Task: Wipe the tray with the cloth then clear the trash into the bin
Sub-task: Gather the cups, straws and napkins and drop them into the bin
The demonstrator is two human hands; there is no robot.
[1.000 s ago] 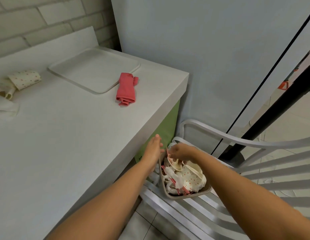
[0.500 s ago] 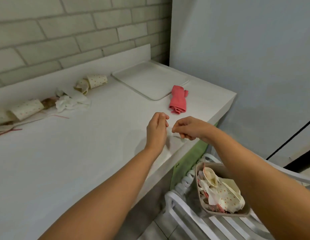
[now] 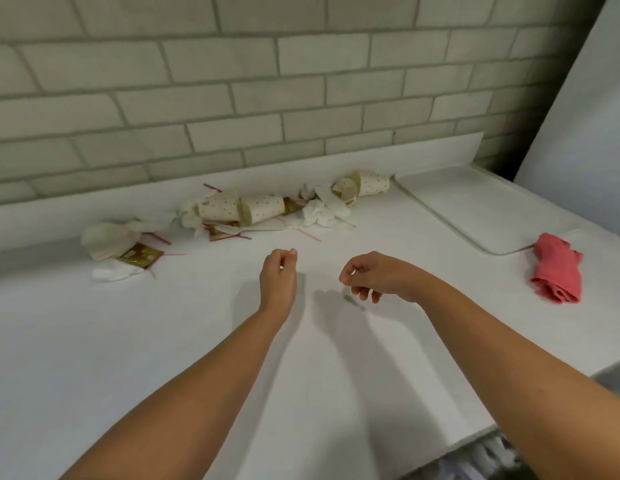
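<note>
White counter [image 3: 163, 341] fills most of the view, running back to a grey brick wall [image 3: 232, 81]. A second ago the head was turned down to the bin on a chair beside the counter, with both hands at its rim over cups and napkins. Now the view has swung back to the counter and the bin is out of sight.

At the far right corner lies the tray [image 3: 474, 209], bare, in the same place as before. That suggests the wiping is done and only the clearing is left.

Along the back edge the trash [image 3: 260, 209] is strung out in a loose line, well apart from the near edge: dotted paper cups on their sides, crumpled napkins, thin red sticks and a gold sachet at the left end. Plenty remains, so I judge the task a little past half done, with several more trips to the bin needed.

Just beside the tray's near corner sits the cloth [image 3: 556, 271], pink, folded and unmoved.

Both hands have come up from the bin and hover over bare counter, short of the trash. On the left hand [image 3: 278, 278] the fingers are folded into a loose fist, thumb against forefinger, with nothing seen inside. On the right hand [image 3: 374, 277] the fingers hang half-curled and it holds nothing. The last load looks dropped, and the next reach is likely forward to the cups.
</note>
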